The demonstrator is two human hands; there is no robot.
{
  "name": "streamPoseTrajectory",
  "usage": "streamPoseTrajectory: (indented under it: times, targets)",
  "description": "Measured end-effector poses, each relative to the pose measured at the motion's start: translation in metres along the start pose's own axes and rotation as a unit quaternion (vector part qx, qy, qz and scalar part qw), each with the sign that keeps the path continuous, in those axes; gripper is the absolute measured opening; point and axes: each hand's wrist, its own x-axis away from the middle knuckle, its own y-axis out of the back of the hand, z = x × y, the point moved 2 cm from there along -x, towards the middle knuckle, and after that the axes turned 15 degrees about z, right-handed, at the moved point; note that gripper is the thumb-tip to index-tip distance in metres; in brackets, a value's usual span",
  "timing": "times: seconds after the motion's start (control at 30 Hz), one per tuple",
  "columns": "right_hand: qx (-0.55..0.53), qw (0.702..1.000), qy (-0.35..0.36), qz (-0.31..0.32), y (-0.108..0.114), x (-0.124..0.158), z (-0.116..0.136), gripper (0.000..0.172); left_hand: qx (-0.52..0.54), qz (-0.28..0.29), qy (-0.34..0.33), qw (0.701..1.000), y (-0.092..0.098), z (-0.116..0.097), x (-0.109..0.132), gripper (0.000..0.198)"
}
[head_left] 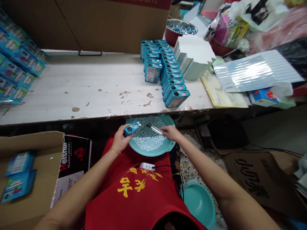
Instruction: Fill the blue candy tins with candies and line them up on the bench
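My left hand (120,140) is closed around a small blue candy tin (132,127), which is tilted over the left side of a teal basin (171,123). Small pale blue-white candies (148,143) fill much of that basin. From the right, my right hand (171,132) grips a slim, shiny metal utensil (154,128). Its dark far end reaches over the candies toward the tin; whether it is a spoon or tongs I cannot make out. The basin sits at my lap, just below the table edge.
Rows of blue tins (176,97) stand on the white tabletop (100,86), beside stacked white card (195,52) and a metal bowl (181,30). More blue packs (16,57) are at far left. An open carton (45,140) stands lower left, another teal basin (199,204) lower right.
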Motion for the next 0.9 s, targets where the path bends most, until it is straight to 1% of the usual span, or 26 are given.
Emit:
streamPoseTrajectory:
  times: [0.1, 0.17, 0.27, 0.37, 0.5, 0.57, 0.63, 0.77, 0.83, 0.9]
  targets:
    - [0.097, 0.995, -0.036, 0.008, -0.041, -0.044, 0.012, 0.036, 0.011, -0.02, 0.027, 0.999, 0.008, 0.006, 0.009, 0.041]
    - [0.123, 0.992, -0.029, 0.023, -0.062, -0.061, 0.026, 0.036, 0.019, -0.018, 0.028, 0.999, 0.009, 0.009, 0.013, 0.042]
    - [0.133, 0.989, 0.017, 0.066, -0.081, -0.067, 0.035, 0.033, 0.03, -0.024, 0.029, 0.999, 0.007, 0.013, 0.015, 0.044]
    - [0.13, 0.985, 0.05, 0.106, -0.086, -0.063, 0.025, 0.031, 0.039, -0.028, 0.035, 0.998, 0.006, 0.014, 0.014, 0.045]
    - [0.096, 0.983, 0.082, 0.13, -0.076, -0.053, 0.005, 0.038, 0.047, -0.022, 0.042, 0.998, 0.006, 0.013, 0.013, 0.045]
    - [0.071, 0.984, 0.101, 0.127, -0.065, -0.045, -0.002, 0.04, 0.049, -0.022, 0.04, 0.998, 0.006, 0.013, 0.012, 0.045]
    - [0.023, 0.986, 0.122, 0.113, -0.05, -0.032, -0.005, 0.039, 0.045, -0.018, 0.034, 0.998, 0.005, 0.013, 0.01, 0.044]
    - [-0.083, 0.98, 0.169, 0.073, -0.01, 0.0, -0.003, 0.036, 0.03, -0.004, 0.009, 0.999, -0.004, 0.011, 0.004, 0.041]
    - [-0.095, 0.977, 0.182, 0.054, 0.009, 0.014, 0.004, 0.036, 0.02, 0.009, -0.007, 1.0, -0.01, 0.008, 0.0, 0.038]
    - [-0.077, 0.978, 0.189, 0.036, 0.026, 0.024, 0.015, 0.034, 0.002, 0.024, -0.021, 0.999, -0.017, 0.005, -0.004, 0.037]
